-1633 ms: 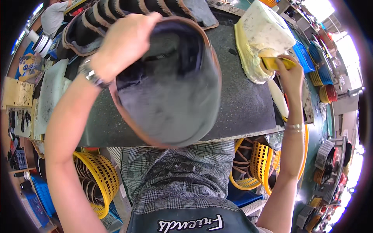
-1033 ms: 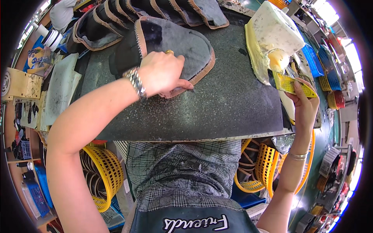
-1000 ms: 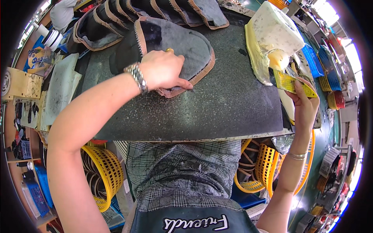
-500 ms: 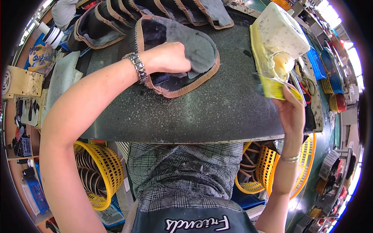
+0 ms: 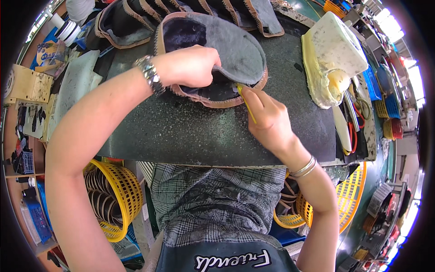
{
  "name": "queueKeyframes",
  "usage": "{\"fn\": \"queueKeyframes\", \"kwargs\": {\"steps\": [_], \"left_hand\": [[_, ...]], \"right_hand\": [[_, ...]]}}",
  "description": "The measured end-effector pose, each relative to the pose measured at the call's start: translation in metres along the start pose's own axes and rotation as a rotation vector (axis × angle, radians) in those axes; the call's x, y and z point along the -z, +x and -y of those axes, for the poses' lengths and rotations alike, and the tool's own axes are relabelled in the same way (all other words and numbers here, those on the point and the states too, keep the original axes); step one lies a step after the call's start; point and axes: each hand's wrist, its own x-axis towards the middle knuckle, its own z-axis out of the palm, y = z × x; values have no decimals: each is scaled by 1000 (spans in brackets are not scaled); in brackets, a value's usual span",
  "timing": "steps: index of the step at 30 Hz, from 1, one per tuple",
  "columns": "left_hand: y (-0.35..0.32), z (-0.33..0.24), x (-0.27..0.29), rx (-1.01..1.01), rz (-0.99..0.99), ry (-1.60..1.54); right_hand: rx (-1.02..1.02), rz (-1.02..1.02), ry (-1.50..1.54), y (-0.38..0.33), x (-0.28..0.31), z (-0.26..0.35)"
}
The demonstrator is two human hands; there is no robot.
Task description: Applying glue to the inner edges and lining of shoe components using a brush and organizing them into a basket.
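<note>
Insole, long axis running left to right at upper centre, pinned by the left hand gripping its near edge while the right hand, below right, pinches a yellow brush to that edge.

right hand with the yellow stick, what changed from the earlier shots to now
The right hand came from the yellow-crusted tub across to the grey fleece insole, bringing the thin yellow stick to its brown edge. The left hand, which had laid the insole on the dark board, now lifts the lining's near edge. Tub, board and the row of other insoles stayed put.
</note>
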Motion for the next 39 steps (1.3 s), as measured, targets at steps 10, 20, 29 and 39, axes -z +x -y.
{"fn": "queueKeyframes", "kwargs": {"steps": [10, 20, 29, 39], "left_hand": [[-63, 3, -22, -77, -131, -93], [-131, 31, -52, -144, -543, 118], [-97, 52, -64, 168, -694, -387], [-90, 47, -70, 265, -628, -494]], "right_hand": [[-942, 333, 1207, 11, 10, 44], [-1042, 735, 1662, 23, -8, 50], [-973, 585, 1839, 23, 2, 46], [-507, -92, 530, 28, -29, 89]]}}
